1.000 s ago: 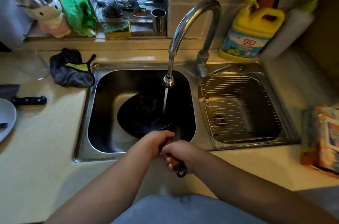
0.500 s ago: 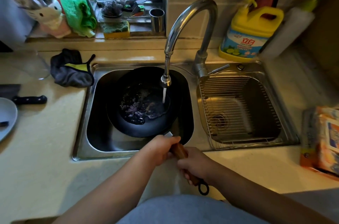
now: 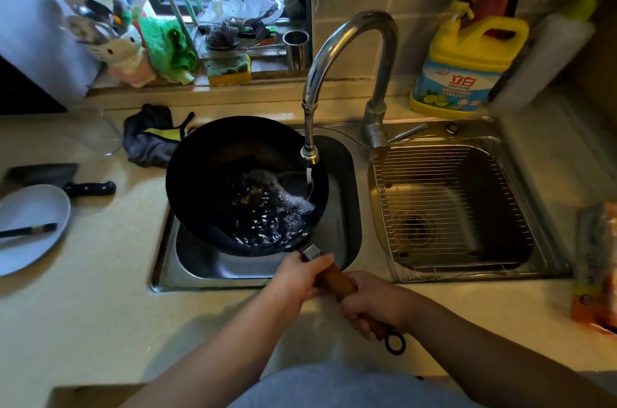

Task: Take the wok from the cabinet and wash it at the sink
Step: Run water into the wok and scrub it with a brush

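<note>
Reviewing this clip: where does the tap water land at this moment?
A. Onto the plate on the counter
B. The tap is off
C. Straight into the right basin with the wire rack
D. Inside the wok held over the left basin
D: the stream from the faucet falls inside the wok, where water pools, while the left hand and right hand grip its handle.

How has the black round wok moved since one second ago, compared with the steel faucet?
Yes. The black round wok has risen and shifted away from the person and left; its far rim now overlaps the sink's back edge, and the steel faucet spout pours inside it.
</note>
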`<state>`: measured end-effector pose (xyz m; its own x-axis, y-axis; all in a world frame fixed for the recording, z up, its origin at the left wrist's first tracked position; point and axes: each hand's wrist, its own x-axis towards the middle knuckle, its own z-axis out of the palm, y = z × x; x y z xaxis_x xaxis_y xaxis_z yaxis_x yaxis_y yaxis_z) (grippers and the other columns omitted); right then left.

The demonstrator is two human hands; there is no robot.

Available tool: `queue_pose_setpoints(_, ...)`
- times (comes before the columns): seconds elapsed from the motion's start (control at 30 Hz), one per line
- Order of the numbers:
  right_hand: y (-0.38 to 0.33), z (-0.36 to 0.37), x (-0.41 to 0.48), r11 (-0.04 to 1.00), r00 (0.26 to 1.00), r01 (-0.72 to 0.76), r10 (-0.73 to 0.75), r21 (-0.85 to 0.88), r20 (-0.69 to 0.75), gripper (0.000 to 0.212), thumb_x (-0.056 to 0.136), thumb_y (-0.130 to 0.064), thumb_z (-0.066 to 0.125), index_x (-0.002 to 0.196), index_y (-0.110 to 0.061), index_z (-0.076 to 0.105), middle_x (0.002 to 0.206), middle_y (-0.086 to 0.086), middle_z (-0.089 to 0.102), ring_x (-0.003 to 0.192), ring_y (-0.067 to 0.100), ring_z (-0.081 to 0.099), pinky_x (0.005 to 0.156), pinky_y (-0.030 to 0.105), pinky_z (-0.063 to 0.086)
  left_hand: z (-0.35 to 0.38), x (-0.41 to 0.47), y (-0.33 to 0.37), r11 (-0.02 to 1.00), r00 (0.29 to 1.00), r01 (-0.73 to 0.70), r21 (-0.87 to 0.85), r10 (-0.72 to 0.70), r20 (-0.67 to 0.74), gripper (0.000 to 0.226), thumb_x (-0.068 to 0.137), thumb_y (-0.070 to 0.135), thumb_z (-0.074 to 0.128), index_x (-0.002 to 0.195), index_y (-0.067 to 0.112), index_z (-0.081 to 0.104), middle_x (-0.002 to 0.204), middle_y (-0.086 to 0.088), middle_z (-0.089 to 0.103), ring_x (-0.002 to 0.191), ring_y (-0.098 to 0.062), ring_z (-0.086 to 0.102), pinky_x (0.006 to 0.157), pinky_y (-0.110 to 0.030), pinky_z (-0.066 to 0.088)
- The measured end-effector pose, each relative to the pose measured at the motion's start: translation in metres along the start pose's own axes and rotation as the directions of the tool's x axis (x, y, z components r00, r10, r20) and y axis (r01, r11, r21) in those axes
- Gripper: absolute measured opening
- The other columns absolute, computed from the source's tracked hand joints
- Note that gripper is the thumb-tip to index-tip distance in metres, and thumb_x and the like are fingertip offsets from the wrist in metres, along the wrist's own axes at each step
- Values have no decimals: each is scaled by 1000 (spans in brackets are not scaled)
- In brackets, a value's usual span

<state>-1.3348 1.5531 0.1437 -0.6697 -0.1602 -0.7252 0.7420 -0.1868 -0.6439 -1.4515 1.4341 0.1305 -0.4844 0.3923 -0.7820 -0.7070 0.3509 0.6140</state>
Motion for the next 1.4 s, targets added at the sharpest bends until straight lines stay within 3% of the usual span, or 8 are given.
queue_pose_setpoints(0.23,-11,6,-2,999,994,14,-18,35,104,24,75,-9,63,96,-13,53,53,2,46,41,14,43,43,24,41,-5,-4,-1,994,992,-112,-20,110,-59,24,87,15,71,106,6,59,89,-13,68,82,-26,71,78,-46,61)
queue_pose_setpoints(0.4,-23,8,-10,977,983,31,-68,211,173,27,86,-4,59,110,-10,50,54,-6,54,42,7,49,41,19,45,-3,-8,6,992,989,-128,3,128,-70,21,88,20,69,100,6,59,76,-9,62,61,-18,64,44,-23,50)
queue_pose_setpoints(0.67,-39,17,-31,980,999,-17,8,199,43,24,87,0,57,110,-6,55,58,-2,58,43,6,52,40,19,47,4,-10,8,992,992,-124,28,123,31,13,89,23,66,85,12,60,62,-4,59,46,-11,59,40,-20,45)
queue_pose_setpoints(0.83,-37,25,-42,999,996,-22,20,-26,-85,23,86,-2,58,109,-7,57,51,-5,59,43,7,54,42,22,48,4,-8,2,995,990,-91,35,87,109,23,87,26,65,101,8,63,77,-8,69,73,-20,69,57,-30,56)
queue_pose_setpoints(0.93,-33,31,-44,991,982,-12,-13,-135,-187,30,86,-4,58,116,-6,58,60,0,57,48,11,55,45,26,48,5,-5,0,997,986,-78,24,74,152,25,85,26,66,100,6,64,77,-8,72,74,-20,71,62,-31,56)
queue_pose_setpoints(1.13,-19,36,-45,962,942,7,-98,-274,-321,29,86,-5,58,110,-20,58,64,3,57,44,7,56,44,22,48,14,0,-6,999,976,-31,-11,32,217,44,82,25,66,118,-1,61,113,-22,70,96,-29,70,69,-33,57)
queue_pose_setpoints(1.27,-9,36,-43,937,908,-30,-120,-347,-402,35,85,-9,61,116,-25,54,74,8,60,53,14,59,48,27,51,16,4,-11,999,962,-1,-44,13,271,40,88,21,63,122,1,59,119,-22,68,98,-26,70,69,-32,56)
queue_pose_setpoints(1.4,-2,36,-39,908,880,-38,-167,-417,-444,29,84,-9,63,109,-21,58,71,2,58,49,10,58,40,19,46,17,5,-13,996,956,1,-89,25,294,38,91,17,59,125,-1,57,113,-21,71,99,-28,70,74,-35,56)
